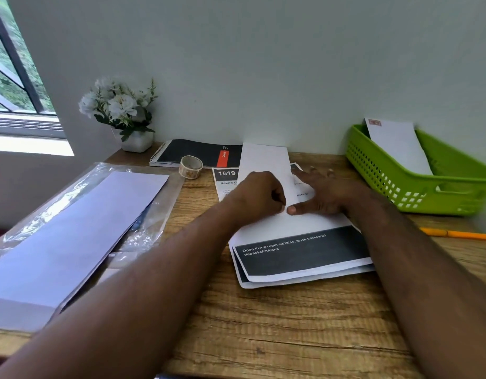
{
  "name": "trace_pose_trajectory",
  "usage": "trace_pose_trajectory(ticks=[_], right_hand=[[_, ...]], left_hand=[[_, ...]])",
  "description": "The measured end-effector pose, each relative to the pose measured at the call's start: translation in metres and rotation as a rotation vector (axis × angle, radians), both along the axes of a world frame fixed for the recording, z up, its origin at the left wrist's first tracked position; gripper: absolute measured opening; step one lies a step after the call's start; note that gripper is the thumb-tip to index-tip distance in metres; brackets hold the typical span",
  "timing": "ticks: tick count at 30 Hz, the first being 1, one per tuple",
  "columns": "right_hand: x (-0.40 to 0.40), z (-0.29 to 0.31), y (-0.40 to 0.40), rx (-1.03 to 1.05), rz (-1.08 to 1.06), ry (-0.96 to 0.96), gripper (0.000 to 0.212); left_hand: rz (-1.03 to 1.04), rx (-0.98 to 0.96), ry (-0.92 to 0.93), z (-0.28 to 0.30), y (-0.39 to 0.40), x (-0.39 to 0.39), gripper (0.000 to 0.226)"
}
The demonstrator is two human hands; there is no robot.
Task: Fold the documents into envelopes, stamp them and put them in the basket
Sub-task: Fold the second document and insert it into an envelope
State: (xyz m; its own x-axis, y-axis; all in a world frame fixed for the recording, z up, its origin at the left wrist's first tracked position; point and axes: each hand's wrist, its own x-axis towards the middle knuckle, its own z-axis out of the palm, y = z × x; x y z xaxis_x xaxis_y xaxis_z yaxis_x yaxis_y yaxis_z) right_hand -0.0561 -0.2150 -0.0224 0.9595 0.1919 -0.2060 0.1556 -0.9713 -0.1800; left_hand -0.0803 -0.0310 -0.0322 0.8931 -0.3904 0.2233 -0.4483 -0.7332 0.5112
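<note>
Centrally, left hand [257, 196] curled in a fist on smooth white folded paper [266, 165]; right hand [322, 194] lay flat beside it, fingers [313, 173] spread.

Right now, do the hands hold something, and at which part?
The left hand pinches the white folded paper at its right edge; the right hand lies flat, pressing it down.

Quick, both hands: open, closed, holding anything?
Left hand: closed into a fist, pressing on the folded white paper.
Right hand: open, laid flat on the same paper.
</note>
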Motion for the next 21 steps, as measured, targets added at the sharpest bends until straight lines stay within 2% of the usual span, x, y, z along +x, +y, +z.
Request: trace_pose_trajectory(ticks=[5,12,15,17,21], right_hand=[[0.011,-0.009,-0.007,-0.003,-0.018,0.03,0.13],[0.01,-0.012,-0.009,0.043,-0.038,0.051,0.129],[0.007,-0.011,-0.008,0.077,-0.029,0.033,0.114],[0.004,-0.006,-0.006,0.104,0.041,-0.023,0.099],[-0.006,0.01,0.005,0.185,0.193,-0.108,0.046]], left_hand=[[0.007,0.091,0.054,0.008,0.012,0.0,0.013],[0.088,0.355,0.119,0.025,0.049,0.009,0.011],[0.103,0.436,0.038,0.023,0.042,0.007,0.011],[0.051,0.385,-0.003,0.018,0.035,0.004,0.018],[-0.083,0.305,0.048,0.013,0.024,0.004,0.028]])
